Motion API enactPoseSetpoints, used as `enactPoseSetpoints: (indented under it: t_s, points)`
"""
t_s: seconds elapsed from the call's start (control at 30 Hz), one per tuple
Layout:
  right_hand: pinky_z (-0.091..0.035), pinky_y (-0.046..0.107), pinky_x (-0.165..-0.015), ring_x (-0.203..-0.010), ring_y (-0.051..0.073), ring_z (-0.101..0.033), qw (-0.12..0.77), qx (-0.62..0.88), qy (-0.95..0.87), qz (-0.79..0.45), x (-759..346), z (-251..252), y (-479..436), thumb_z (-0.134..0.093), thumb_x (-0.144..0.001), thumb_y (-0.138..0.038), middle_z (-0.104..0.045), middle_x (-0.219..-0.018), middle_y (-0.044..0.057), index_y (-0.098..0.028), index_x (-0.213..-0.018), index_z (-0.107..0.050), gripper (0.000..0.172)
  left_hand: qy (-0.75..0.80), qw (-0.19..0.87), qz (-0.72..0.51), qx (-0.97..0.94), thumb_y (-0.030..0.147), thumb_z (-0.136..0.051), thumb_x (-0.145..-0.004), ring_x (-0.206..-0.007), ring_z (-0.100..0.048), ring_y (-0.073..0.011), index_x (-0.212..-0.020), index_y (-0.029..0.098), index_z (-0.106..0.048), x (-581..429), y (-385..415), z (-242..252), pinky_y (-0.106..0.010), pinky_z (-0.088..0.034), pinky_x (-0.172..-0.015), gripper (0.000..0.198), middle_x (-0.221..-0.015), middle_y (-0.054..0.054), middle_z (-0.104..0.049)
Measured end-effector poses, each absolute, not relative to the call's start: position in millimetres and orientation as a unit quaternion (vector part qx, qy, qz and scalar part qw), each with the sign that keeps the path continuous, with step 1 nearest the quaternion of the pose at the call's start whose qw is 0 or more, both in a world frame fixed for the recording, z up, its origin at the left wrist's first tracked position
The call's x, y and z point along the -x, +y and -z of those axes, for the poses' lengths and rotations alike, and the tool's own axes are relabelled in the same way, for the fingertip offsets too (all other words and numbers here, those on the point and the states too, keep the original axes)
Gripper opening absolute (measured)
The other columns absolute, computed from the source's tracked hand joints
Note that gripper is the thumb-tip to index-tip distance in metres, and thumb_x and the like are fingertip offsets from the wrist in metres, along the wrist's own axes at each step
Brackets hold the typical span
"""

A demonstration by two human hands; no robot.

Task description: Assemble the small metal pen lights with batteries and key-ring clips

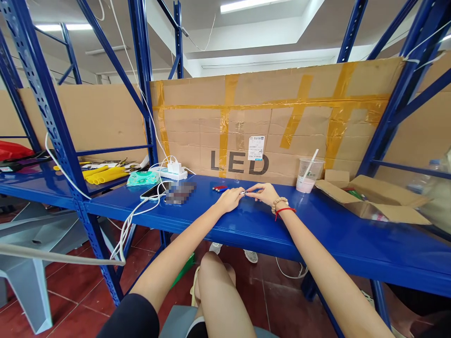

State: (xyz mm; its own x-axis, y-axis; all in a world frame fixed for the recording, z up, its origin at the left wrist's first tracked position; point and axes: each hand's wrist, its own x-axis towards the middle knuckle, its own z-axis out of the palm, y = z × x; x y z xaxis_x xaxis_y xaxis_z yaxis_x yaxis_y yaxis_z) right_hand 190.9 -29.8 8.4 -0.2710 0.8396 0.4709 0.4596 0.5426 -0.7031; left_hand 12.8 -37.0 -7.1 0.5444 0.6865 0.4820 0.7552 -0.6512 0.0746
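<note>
Metal piece [244, 192], judging by its shine, sits at the fingertips of both hands, just above the worktop [338, 230]. It is too small in view to tell its exact shape. It should be light and stiff, perhaps a little slippery, and easy to drop; pinching it by its edges between thumb and forefinger would suit it best. The right hand [263, 192] has its grip nearly closed, thumb and forefinger together on the piece's right side. The left hand [229, 200] meets it from the other side, back of the hand upward, so how firmly that grip is closed cannot be told. Just beyond the left hand lie some red and blue bits [221, 188]. Farther out, a plastic cup [306, 184] with a straw stands near an open cardboard box [398, 212].
</note>
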Motion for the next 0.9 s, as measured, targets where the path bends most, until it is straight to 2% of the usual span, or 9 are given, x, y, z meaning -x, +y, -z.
enactPoseSetpoints:
  t_s: [0.47,0.9]
  points:
    - [-0.045,0.023,-0.043,-0.044,0.011,-0.055,0.409,0.437,-0.774,-0.206,-190.3,-8.6,-31.4,-0.070,-0.059,-0.042,-0.065,-0.060,0.005,-0.010,-0.080,-0.070,0.038,-0.415,0.066,0.239,0.875,0.028,-0.027,-0.093,-0.094,-0.059,-0.0207,-0.102,0.019,-0.047,-13.7,-43.0,4.6,-0.030,-0.045,-0.076,0.024,-0.099,-0.006,-0.063]
    - [-0.045,0.023,-0.042,-0.045,0.010,-0.056,0.405,0.435,-0.775,-0.214,-191.8,-6.2,-26.9,-0.069,-0.060,-0.040,-0.069,-0.075,0.007,-0.012,-0.080,-0.070,0.034,-0.415,0.069,0.235,0.876,0.029,-0.025,-0.093,-0.094,-0.059,-0.0199,-0.103,0.020,-0.046,-13.0,-41.1,5.9,-0.029,-0.045,-0.076,0.025,-0.101,-0.005,-0.063]
